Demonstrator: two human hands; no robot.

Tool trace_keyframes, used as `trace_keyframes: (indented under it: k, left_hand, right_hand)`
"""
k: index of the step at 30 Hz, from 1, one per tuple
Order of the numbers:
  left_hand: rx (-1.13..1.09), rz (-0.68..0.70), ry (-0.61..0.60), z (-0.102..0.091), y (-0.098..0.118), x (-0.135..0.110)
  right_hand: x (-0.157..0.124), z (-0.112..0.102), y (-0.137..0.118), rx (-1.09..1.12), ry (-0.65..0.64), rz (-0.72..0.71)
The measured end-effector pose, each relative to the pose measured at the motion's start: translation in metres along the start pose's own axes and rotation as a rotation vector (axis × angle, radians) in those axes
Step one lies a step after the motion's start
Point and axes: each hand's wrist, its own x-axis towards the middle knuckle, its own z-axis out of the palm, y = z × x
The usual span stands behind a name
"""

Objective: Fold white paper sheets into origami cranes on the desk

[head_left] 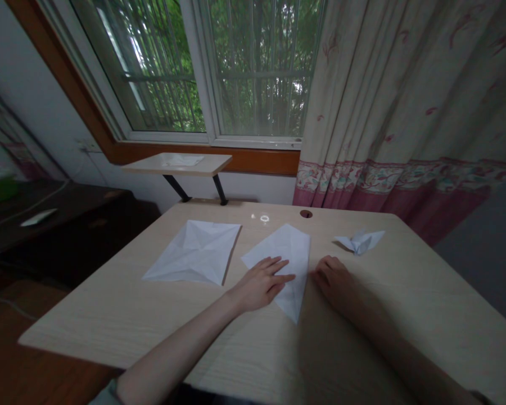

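Observation:
A white sheet of paper point(293, 247), its right side folded over, lies on the desk in front of me. My left hand point(262, 284) rests flat on it with the fingers spread. Just off the paper's right edge is my right hand point(334, 282), its fingers curled in and nothing visible in them. Farther right sits a small folded paper crane point(360, 242) with its wings out. To the left, an unfolded square of paper point(194, 252) shows crossing crease lines.
The pale wooden desk point(109, 320) has a raised shelf point(213, 163) at its back left, with a white paper point(181, 161) on it. A round cable hole point(306, 214) is near the back edge. Behind are a window and a floral curtain point(383, 112). A dark cabinet point(88, 208) stands left.

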Motion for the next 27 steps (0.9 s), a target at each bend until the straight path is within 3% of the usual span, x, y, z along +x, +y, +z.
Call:
trace_keyframes:
  k: [3,9,27]
  left_hand:
    - [-0.003,0.006,0.005,0.0003,-0.0001,0.0]
    - [0.002,0.011,0.003,-0.0005,0.0004,0.0004]
    - [-0.009,-0.003,-0.019,-0.0029,-0.0001,0.0011]
  right_hand:
    - [-0.0008,0.001,-0.0002,-0.064,-0.035,-0.01]
    - [-0.0039,0.0089,0.0024,-0.11,0.05,-0.051]
    - [-0.0085,0.0076,-0.0059,-0.142,0.026,-0.17]
